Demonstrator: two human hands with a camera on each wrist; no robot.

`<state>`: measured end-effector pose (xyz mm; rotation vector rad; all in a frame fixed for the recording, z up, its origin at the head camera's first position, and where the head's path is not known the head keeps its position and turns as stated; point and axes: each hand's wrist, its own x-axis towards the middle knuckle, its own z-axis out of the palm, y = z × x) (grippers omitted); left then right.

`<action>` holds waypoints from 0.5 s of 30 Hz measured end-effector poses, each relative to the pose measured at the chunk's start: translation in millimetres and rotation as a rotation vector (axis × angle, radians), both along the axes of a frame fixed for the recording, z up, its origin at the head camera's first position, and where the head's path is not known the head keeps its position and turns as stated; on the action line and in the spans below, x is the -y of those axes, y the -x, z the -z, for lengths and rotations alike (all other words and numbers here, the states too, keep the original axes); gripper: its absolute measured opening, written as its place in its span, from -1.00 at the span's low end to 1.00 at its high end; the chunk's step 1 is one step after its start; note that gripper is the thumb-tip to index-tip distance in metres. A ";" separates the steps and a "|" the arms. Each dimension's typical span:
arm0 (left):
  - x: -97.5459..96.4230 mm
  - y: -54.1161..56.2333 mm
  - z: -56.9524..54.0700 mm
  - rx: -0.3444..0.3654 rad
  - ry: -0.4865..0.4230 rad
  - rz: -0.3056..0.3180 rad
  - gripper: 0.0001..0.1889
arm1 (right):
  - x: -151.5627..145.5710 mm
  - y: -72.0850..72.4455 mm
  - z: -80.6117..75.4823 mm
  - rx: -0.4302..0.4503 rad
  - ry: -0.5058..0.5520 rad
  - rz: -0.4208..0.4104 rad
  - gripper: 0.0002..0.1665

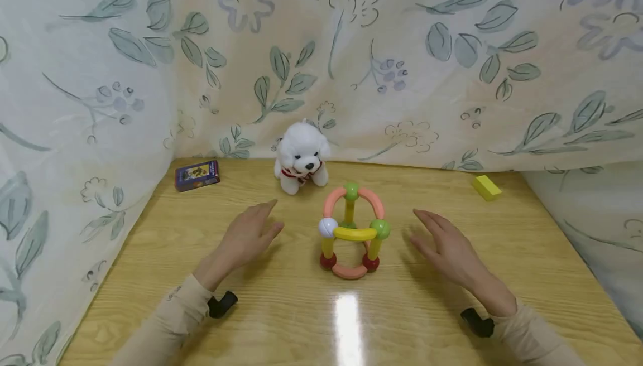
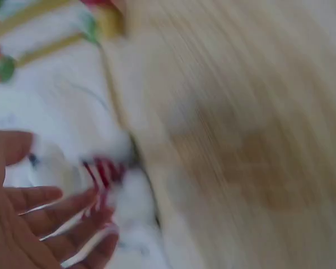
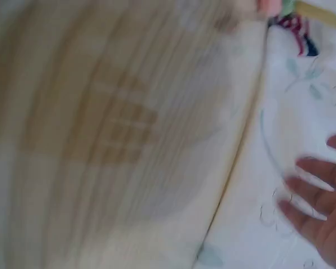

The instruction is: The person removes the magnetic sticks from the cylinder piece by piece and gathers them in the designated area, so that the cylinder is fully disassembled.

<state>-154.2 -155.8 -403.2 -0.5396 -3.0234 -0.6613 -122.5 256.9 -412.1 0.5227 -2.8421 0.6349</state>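
A frame of curved and straight rods joined by balls [image 1: 355, 234] stands upright on the wooden table, in yellow, salmon, green, white and dark red. To its left my left hand [image 1: 246, 237] hovers over the table with fingers extended, holding nothing. On the other side my right hand [image 1: 449, 249] does the same, palm turned inward. Both hands are apart from the frame. Behind it sits a white plush dog [image 1: 302, 157] with a red striped scarf. The left wrist view shows spread fingers [image 2: 73, 235] overlapping the blurred dog. Spread fingers [image 3: 311, 193] also show in the right wrist view.
A small dark blue card box [image 1: 197, 176] lies at the table's back left. At the back right is a yellow block [image 1: 486, 188]. Floral cloth [image 1: 351, 64] hangs along the back and both sides. Light glares off the tabletop [image 1: 281, 321] in front.
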 end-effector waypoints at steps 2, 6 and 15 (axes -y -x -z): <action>-12.1 -6.4 -3.4 0.046 -0.186 0.066 -0.49 | 10.5 -4.5 -2.6 0.021 0.119 -0.034 -0.41; -38.1 -21.0 -10.0 0.153 -0.430 0.197 -0.59 | 33.9 -12.8 -7.4 0.152 0.310 -0.110 -0.48; -66.6 -34.9 -4.2 0.120 -0.494 0.293 -0.78 | 62.0 -19.1 -5.4 0.184 0.394 -0.190 -0.75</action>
